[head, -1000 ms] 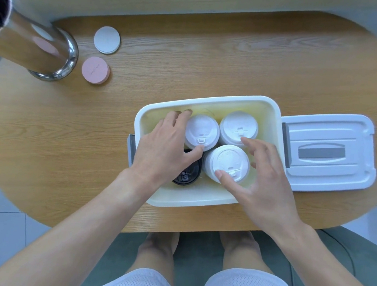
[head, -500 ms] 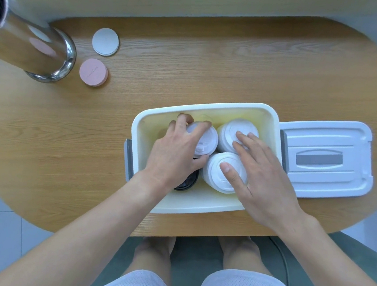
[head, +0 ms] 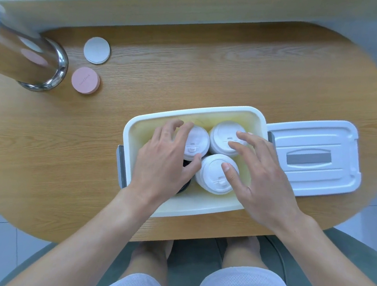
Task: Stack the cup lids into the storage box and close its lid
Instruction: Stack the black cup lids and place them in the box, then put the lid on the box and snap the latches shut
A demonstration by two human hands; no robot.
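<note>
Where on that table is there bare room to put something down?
Bare wood lies left of the box, and behind it across to the pink disc. The box's own lid fills the right side, and inside the box both hands crowd the cup lids.

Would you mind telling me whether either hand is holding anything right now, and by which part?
Nothing is clearly gripped. The left hand rests spread over a white cup lid, and the right hand lies with straight fingers on two others.

Box lid (head: 312, 158) unobstructed; steel cylinder (head: 27, 58) far left.
</note>
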